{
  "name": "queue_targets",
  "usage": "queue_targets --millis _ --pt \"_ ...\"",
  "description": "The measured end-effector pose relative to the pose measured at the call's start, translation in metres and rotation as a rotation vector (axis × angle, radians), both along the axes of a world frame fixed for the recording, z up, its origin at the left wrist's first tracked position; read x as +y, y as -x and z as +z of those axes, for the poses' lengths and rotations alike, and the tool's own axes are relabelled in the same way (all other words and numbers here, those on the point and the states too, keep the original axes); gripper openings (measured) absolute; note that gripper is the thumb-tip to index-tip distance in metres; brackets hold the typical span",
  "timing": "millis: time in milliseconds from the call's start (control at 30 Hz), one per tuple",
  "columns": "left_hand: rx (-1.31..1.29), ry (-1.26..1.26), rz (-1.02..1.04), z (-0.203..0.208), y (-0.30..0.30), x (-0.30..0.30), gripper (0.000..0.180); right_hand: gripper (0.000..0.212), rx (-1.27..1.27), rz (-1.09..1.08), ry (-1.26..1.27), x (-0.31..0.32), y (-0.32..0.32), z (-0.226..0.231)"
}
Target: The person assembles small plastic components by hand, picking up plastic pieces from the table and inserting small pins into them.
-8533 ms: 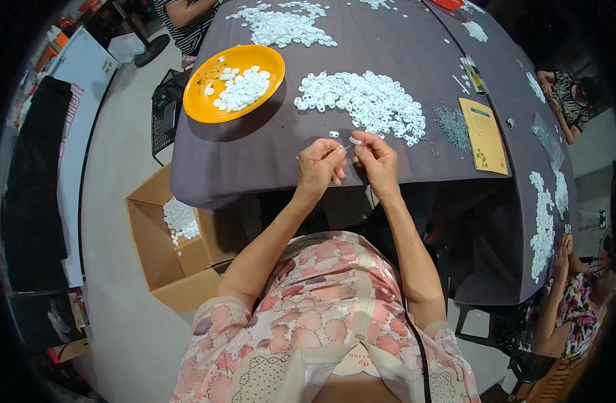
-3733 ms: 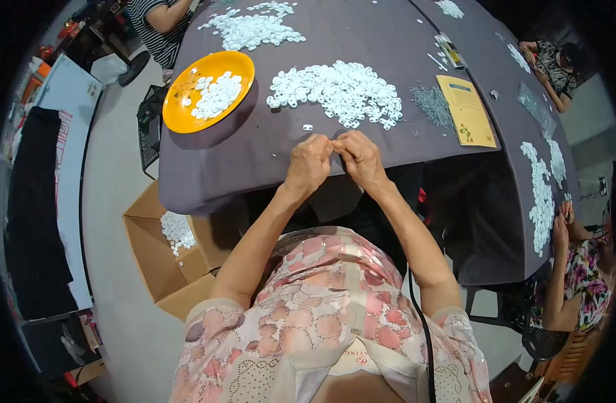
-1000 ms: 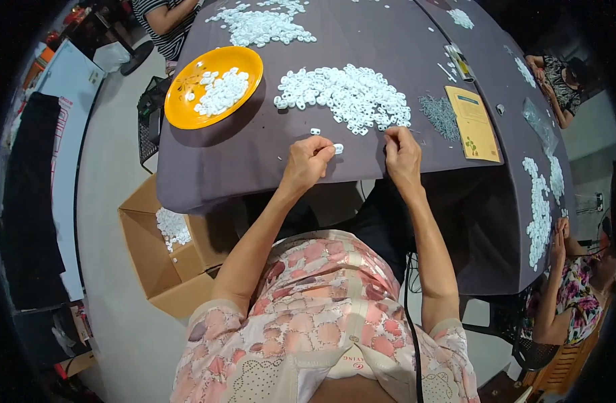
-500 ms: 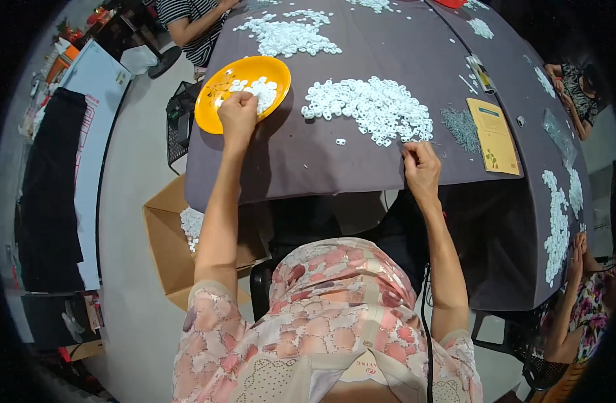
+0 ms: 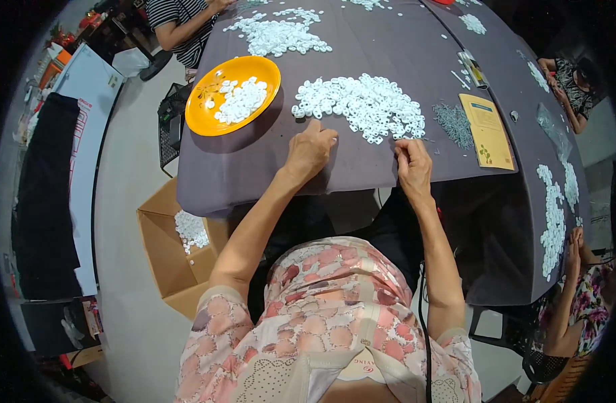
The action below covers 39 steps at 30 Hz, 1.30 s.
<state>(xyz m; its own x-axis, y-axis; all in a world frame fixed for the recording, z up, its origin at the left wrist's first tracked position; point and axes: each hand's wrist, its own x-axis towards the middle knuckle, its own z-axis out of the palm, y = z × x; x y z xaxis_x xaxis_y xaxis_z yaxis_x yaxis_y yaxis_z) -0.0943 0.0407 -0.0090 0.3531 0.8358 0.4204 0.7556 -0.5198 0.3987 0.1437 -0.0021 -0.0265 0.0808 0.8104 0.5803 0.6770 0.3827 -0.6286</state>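
My left hand (image 5: 309, 152) is closed low over the table, its fingertips beside the front left of a pile of small white plastic pieces with holes (image 5: 382, 107). Whatever it grips is hidden. At the pile's front right corner, my right hand (image 5: 414, 163) is closed in a pinch, and what lies between its fingers is too small to make out. A heap of thin grey nail-like pins (image 5: 453, 125) lies to the right of that hand. Left of the pile, a yellow plate (image 5: 199, 111) holds more white pieces (image 5: 242, 101).
A yellow printed booklet (image 5: 486, 131) lies right of the pins. Farther back are another white pile (image 5: 277, 37) and a clear plastic bag (image 5: 555, 131). An open cardboard box (image 5: 161, 252) with white pieces stands on the floor at left. Other people sit around the table.
My left hand has left the plate and moved right to the table before the white pile, where a single white piece lay. My right hand stays closed at the pile's corner.
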Motion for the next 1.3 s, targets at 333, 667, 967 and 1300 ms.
queue_targets --millis 333,667,967,1300 --pt "-0.818 0.554 -0.021 -0.003 -0.006 -0.025 0.011 0.012 0.123 0.119 0.086 -0.006 0.025 0.019" --pt "-1.034 0.788 -0.106 -0.005 -0.014 -0.038 0.008 0.016 0.356 0.291 0.212 -0.007 0.065 0.012" --pt "-0.981 0.795 -0.109 0.001 -0.012 -0.039 0.009 0.019 0.338 0.367 0.152 -0.01 0.067 0.009" --pt "-0.975 0.788 -0.136 -0.006 -0.012 -0.038 0.009 0.019 0.469 0.359 0.281 -0.011 0.065 0.004"
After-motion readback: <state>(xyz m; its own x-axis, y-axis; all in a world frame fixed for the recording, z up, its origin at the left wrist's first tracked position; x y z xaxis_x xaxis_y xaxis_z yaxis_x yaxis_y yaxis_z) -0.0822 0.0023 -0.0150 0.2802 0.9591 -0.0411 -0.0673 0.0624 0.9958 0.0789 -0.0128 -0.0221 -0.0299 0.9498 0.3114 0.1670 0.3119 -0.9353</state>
